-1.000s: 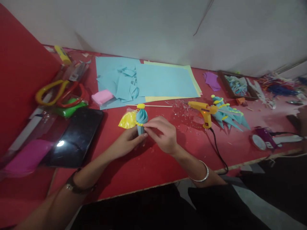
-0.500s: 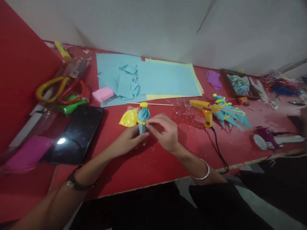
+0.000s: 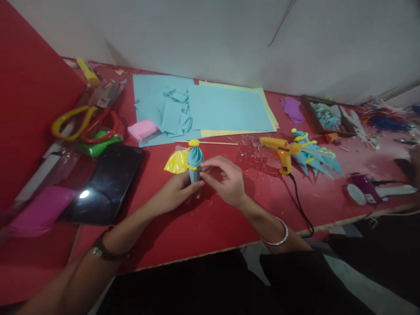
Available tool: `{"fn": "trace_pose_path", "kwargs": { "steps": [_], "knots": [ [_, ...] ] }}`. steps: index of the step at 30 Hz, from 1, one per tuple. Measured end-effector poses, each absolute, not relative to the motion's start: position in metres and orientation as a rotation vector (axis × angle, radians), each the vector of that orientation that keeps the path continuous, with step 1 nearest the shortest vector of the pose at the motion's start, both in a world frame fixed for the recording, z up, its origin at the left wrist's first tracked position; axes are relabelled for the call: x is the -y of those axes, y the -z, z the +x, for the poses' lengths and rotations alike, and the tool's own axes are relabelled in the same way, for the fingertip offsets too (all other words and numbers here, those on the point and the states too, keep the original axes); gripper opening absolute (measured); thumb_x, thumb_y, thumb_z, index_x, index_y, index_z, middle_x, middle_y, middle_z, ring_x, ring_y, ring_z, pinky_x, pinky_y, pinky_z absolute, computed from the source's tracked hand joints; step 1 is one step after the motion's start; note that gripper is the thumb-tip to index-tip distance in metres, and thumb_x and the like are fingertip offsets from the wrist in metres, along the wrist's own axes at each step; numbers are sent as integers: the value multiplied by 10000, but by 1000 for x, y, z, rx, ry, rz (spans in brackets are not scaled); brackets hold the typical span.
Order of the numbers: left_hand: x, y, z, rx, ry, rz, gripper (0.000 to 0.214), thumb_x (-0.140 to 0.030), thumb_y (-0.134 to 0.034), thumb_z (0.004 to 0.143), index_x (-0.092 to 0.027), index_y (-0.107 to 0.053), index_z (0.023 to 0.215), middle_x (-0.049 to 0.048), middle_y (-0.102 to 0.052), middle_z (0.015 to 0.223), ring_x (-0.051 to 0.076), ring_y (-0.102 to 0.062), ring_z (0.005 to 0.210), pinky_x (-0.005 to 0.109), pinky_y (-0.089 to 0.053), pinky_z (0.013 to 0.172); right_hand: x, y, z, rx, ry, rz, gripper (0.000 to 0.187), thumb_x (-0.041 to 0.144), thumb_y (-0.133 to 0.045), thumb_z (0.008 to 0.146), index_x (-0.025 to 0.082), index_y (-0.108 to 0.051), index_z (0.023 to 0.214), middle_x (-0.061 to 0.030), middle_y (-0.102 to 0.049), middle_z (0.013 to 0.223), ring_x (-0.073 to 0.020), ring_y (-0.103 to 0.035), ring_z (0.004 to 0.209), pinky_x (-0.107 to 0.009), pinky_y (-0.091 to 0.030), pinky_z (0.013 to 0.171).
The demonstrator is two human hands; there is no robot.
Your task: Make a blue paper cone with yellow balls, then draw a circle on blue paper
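A light-blue paper ice-cream cone (image 3: 194,175) stands upright, with a twisted blue top, a yellow blob on its tip and a row of yellow beads around its rim. My left hand (image 3: 180,189) is closed around its lower part, thumb in front. At the cone's right side, my right hand (image 3: 226,178) has its thumb and index finger bent close together in a pinch by the rim; whatever lies between the fingertips is too small to make out. Just behind my left hand, a bag of yellow clay (image 3: 177,162) rests on the red table.
A thin wooden stick (image 3: 216,143) and blue paper sheets (image 3: 229,107) lie behind. To the right are a corded yellow glue gun (image 3: 282,153) and several blue paper cones (image 3: 323,162). A black phone (image 3: 110,183) and scissors (image 3: 88,124) lie left.
The cone has shifted slightly left and turned a little in my left hand. Fewer yellow beads show at its right rim, beside my right fingertips.
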State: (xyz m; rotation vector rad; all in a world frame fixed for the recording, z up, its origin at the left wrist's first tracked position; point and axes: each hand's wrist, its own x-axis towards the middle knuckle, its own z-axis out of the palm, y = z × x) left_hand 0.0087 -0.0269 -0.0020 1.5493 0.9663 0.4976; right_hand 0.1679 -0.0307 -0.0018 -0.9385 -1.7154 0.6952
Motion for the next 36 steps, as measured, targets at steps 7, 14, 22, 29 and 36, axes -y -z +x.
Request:
{"fn": "trace_pose_path", "kwargs": {
  "steps": [7,14,22,29,36],
  "knots": [
    [26,-2,10,-1037,-473,1533,303,-433,-421,803,-169,-473,663,-37,-512,561,60,-430,421,199,-364,436,16,1,185,1467,-778,-1159,103,224,-501,808,183,-585,764,-2,-610,730,-97,-565,660,-242,-474,630],
    [25,-5,10,-1074,-444,1570,322,-440,-419,790,-170,-489,629,-40,-493,527,67,-425,421,202,-369,441,8,-1,187,1465,-905,-1169,123,269,-498,792,180,-566,741,18,-562,637,-83,-517,579,-227,-437,566],
    [24,-4,10,-1016,-495,1508,246,-414,-430,795,-174,-478,775,-41,-525,594,63,-450,439,204,-392,458,23,-50,248,2098,-682,-1386,91,237,-543,792,189,-592,853,-18,-610,808,-119,-550,705,-267,-447,665],
    [24,0,11,-976,-512,1449,224,-404,-393,824,-183,-410,853,-67,-502,570,52,-426,390,199,-363,433,70,-1,303,2347,-328,-1699,263,184,-594,745,192,-538,1002,-85,-597,930,-216,-570,848,-367,-462,759],
    [25,3,9,-959,-507,1452,224,-391,-393,831,-175,-413,889,-67,-504,596,52,-432,410,210,-365,455,75,15,300,2164,-457,-1698,52,124,-529,756,175,-530,748,-23,-543,689,-123,-504,567,-247,-429,539]
  ]
}}
